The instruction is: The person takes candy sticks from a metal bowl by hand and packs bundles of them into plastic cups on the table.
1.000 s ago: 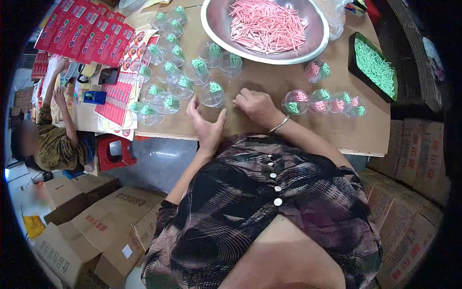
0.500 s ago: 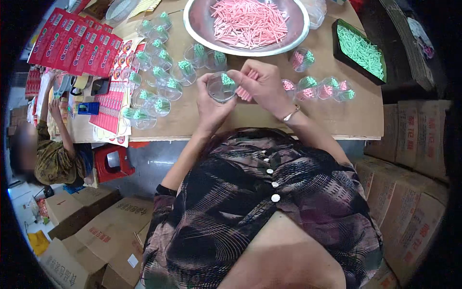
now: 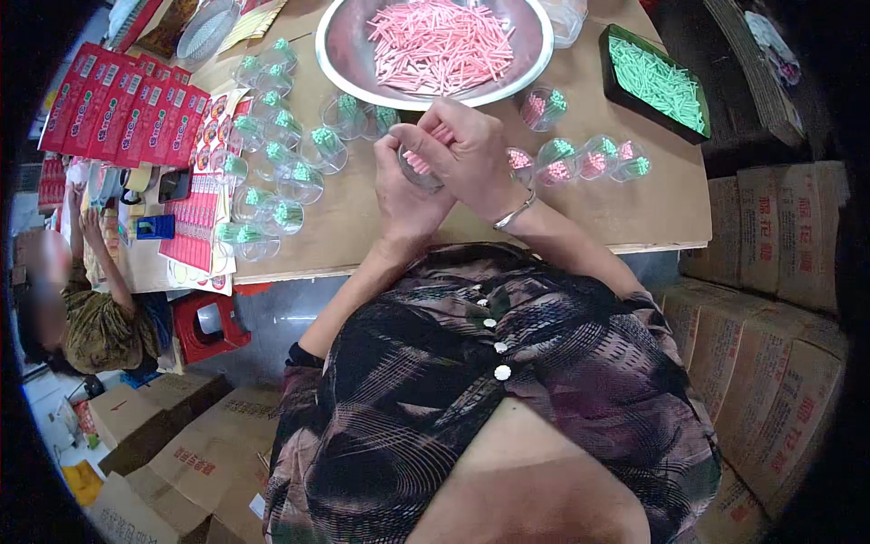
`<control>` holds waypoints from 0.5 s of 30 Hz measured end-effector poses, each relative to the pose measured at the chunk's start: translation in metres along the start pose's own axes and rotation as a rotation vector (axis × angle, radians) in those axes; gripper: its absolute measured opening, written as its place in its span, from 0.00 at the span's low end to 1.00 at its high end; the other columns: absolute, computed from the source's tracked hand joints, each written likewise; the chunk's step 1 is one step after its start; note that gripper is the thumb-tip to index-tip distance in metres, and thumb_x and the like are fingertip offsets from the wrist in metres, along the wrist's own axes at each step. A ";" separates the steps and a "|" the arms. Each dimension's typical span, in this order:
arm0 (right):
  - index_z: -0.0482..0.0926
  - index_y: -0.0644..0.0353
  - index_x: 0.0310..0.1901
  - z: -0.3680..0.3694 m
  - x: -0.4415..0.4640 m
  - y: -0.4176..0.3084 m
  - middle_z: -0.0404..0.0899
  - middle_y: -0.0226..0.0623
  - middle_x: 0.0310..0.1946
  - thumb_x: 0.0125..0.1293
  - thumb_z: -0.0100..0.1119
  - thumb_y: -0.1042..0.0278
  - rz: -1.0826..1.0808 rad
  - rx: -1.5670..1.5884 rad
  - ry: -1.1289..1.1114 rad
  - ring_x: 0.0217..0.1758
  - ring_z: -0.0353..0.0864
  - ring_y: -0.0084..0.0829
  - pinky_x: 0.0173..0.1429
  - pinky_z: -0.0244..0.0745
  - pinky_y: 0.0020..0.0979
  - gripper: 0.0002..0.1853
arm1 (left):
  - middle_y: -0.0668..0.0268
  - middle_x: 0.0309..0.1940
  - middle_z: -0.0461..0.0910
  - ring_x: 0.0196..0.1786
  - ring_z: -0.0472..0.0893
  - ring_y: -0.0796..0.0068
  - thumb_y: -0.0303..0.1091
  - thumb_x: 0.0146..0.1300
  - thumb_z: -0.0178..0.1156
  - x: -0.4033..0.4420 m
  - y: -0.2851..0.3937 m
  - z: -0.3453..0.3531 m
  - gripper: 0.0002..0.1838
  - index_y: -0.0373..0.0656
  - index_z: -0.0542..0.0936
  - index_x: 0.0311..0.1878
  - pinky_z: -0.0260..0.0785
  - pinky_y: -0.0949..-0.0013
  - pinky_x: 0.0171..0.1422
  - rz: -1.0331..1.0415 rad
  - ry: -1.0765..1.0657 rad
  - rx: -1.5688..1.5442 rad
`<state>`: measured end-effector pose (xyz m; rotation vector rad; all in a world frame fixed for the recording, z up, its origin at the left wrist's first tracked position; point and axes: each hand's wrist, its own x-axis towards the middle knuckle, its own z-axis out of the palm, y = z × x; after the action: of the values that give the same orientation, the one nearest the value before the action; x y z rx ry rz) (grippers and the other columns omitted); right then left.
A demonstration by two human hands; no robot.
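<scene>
My left hand point(image 3: 406, 207) is wrapped round a clear plastic cup point(image 3: 424, 179), mostly hidden by the fingers. Over its mouth, my right hand point(image 3: 473, 152) grips a bunch of short pink sticks point(image 3: 417, 163), part of which shows at the cup's opening. The green sticks inside the cup are out of sight. Just beyond my hands stands a steel bowl point(image 3: 332, 56) heaped with loose pink sticks point(image 3: 439, 45). To the left are several clear cups point(image 3: 323, 150) with green sticks. On the right, several cups point(image 3: 555, 161) hold pink and green sticks together.
A black tray point(image 3: 625, 98) of green sticks lies at the far right of the table. Red printed packets point(image 3: 118, 104) and sticker sheets point(image 3: 192, 222) cover the left side. Another person point(image 3: 104, 317) works there, near a red stool point(image 3: 210, 317). Cardboard boxes point(image 3: 770, 363) flank me.
My right hand has moved left over the cup, bringing the pink sticks to its mouth. The whole view has shifted slightly.
</scene>
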<state>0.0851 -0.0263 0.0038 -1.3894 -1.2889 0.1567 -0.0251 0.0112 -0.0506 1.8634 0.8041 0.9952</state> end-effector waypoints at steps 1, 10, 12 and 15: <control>0.77 0.60 0.23 0.001 -0.001 0.001 0.73 0.25 0.15 0.61 0.68 0.64 -0.002 0.000 -0.004 0.16 0.65 0.17 0.20 0.60 0.20 0.14 | 0.53 0.41 0.77 0.36 0.81 0.60 0.34 0.43 0.76 0.000 0.002 0.001 0.39 0.36 0.63 0.55 0.75 0.64 0.40 -0.001 0.004 -0.001; 0.73 0.57 0.21 0.004 -0.010 0.002 0.67 0.27 0.17 0.56 0.69 0.68 -0.295 -0.216 0.139 0.16 0.59 0.25 0.20 0.57 0.26 0.13 | 0.55 0.42 0.76 0.38 0.80 0.60 0.31 0.49 0.71 0.002 0.014 0.004 0.32 0.36 0.65 0.54 0.73 0.64 0.40 0.090 0.080 0.104; 0.73 0.57 0.22 0.001 -0.010 0.001 0.68 0.28 0.18 0.56 0.68 0.68 -0.315 -0.224 0.126 0.17 0.60 0.25 0.21 0.58 0.26 0.13 | 0.55 0.43 0.75 0.39 0.79 0.61 0.30 0.49 0.71 0.004 0.013 0.004 0.31 0.36 0.65 0.54 0.73 0.64 0.41 0.154 0.092 0.137; 0.73 0.56 0.24 -0.002 -0.010 -0.003 0.70 0.29 0.21 0.56 0.67 0.70 -0.355 -0.250 0.088 0.18 0.62 0.26 0.22 0.59 0.27 0.11 | 0.56 0.45 0.74 0.42 0.79 0.62 0.29 0.48 0.71 0.007 0.011 0.003 0.30 0.37 0.67 0.53 0.73 0.65 0.43 0.335 0.112 0.240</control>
<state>0.0812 -0.0359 0.0014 -1.3324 -1.4950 -0.3137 -0.0173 0.0111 -0.0399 2.2148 0.7143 1.2650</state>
